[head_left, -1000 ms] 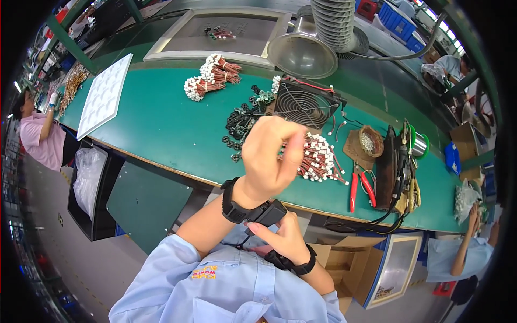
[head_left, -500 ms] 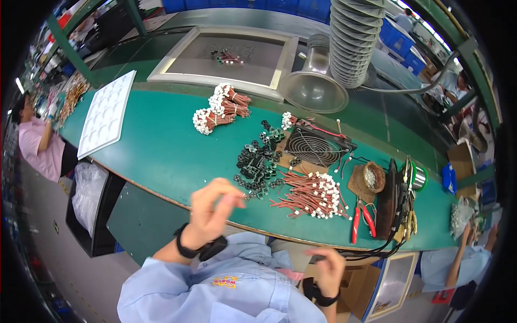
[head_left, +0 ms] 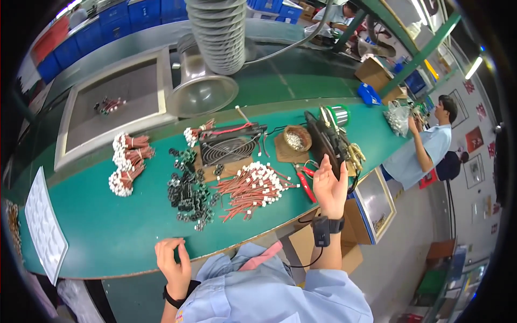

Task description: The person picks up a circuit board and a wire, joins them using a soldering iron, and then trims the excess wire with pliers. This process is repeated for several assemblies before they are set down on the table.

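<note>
My left hand (head_left: 174,265) is at the front edge of the green worktable (head_left: 118,226), fingers bent and the thumb close to the index finger; anything between them is too small to make out. With fingers stretched and thumb apart, my right hand (head_left: 330,185) is raised beside the red-handled pliers (head_left: 305,185) and a dark upright holder with cabled tools (head_left: 326,141). Between the hands lie a spread of red-brown wires with white connectors (head_left: 253,188) and a heap of small black and green parts (head_left: 188,188).
Behind the wires stands a black fan (head_left: 229,148); a bowl of small pale bits (head_left: 297,138) is to its right. Wire bundles (head_left: 129,161), a white tray (head_left: 46,226) and a framed screen (head_left: 67,137) lie left. An extraction hood (head_left: 204,94) hangs behind. A co-worker (head_left: 425,145) sits right.
The view has swung to the right. My right hand has risen from below the table edge to beside the tool holder and opened. My left hand has drawn away from the black parts.
</note>
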Demonstrator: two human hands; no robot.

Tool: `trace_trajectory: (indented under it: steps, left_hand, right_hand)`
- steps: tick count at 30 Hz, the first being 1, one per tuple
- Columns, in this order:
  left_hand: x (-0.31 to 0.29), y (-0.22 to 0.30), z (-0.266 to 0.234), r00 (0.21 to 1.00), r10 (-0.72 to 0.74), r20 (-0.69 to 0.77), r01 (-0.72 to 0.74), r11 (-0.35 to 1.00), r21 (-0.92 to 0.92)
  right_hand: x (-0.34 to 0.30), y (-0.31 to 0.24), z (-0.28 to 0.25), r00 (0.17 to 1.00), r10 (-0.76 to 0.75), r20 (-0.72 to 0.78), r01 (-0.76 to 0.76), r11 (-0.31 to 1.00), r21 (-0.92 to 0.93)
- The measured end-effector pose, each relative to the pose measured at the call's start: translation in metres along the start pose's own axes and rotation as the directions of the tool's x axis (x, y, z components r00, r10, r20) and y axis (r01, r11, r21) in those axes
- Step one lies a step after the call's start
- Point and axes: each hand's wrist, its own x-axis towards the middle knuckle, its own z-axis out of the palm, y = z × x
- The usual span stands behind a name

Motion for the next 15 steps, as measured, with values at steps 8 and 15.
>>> trace_trajectory:
  steps: [8, 15]
  left_hand:
    - [0.0, -0.008, 0.012, 1.0, -0.008, 0.011, 0.007, 0.997, 0.083]
    - [0.0, -0.009, 0.016, 0.999, -0.04, 0.005, 0.039, 0.991, 0.129]
  right_hand:
    - [0.038, -0.011, 0.004, 0.967, -0.186, -0.173, 0.194, 0.98, 0.033]
    - [-0.016, -0.026, 0.035, 0.779, -0.576, 0.248, 0.625, 0.679, -0.385]
